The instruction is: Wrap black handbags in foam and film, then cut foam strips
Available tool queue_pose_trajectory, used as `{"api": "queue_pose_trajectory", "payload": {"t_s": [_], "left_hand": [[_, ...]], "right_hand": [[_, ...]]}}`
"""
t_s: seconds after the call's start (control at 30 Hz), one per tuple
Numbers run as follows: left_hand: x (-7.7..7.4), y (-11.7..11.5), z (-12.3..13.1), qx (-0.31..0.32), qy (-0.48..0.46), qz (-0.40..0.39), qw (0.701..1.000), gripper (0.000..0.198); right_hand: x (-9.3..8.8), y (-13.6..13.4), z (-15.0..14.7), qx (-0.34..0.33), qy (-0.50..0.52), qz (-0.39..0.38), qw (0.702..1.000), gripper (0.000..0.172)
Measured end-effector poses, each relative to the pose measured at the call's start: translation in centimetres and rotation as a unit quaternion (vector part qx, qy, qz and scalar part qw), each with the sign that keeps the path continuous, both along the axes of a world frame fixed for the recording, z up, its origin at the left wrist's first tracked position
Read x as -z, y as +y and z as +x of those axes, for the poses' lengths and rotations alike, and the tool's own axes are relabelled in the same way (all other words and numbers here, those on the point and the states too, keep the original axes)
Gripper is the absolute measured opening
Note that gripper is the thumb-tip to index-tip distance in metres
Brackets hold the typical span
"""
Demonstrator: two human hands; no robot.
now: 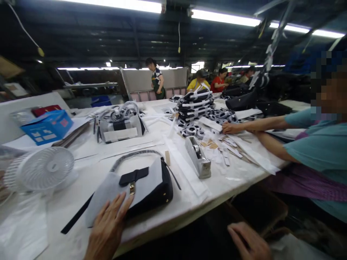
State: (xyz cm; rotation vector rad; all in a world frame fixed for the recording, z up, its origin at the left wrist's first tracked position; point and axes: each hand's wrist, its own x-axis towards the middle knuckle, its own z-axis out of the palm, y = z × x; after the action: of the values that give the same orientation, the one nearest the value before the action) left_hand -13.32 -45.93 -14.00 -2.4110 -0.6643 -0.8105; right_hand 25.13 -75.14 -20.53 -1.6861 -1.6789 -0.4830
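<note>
A black handbag (154,204) lies on the table near its front edge, with white tissue paper (148,180) over its front. Its dark flap strap (134,176) carries a gold clasp (132,188), and the wrapped handle (138,154) arches toward the back. My left hand (108,225) rests flat on the papered front, fingers stretched, fingertips just below the clasp. A black strap (77,215) sticks out at the bag's left. Beyond the table's front edge, low at the right, is my right hand (249,240); its fingers are extended and nothing shows in them.
A tape dispenser (199,159) stands right of the bag. At the left are a white fan (51,168) and blue box (48,126). Another wrapped bag (120,126) and stacked wrapped handles (195,104) stand behind. A co-worker's hand (230,128) reaches in among paper pieces.
</note>
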Motion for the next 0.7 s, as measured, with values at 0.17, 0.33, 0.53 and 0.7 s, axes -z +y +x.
{"api": "queue_pose_trajectory", "payload": {"t_s": [0.17, 0.33, 0.53, 0.7], "left_hand": [[0.5, 0.1, -0.1, -0.013, -0.003, 0.008, 1.000, 0.069], [0.7, -0.4, 0.0, -0.024, -0.017, -0.025, 0.999, 0.069], [0.6, -0.7, -0.2, -0.028, -0.008, -0.057, 0.998, 0.064], [3.0, 0.2, -0.6, -0.021, -0.022, -0.036, 0.999, 0.051]], "right_hand": [[-10.5, 11.9, -4.4, -0.105, 0.073, -0.018, 0.992, 0.014], [-13.6, 22.9, -3.7, -0.106, 0.137, -0.085, 0.981, 0.019], [-12.4, 37.0, -1.5, -0.014, 0.159, -0.190, 0.969, 0.042], [-11.2, 45.1, 1.2, 0.066, 0.163, -0.237, 0.955, 0.053]]}}
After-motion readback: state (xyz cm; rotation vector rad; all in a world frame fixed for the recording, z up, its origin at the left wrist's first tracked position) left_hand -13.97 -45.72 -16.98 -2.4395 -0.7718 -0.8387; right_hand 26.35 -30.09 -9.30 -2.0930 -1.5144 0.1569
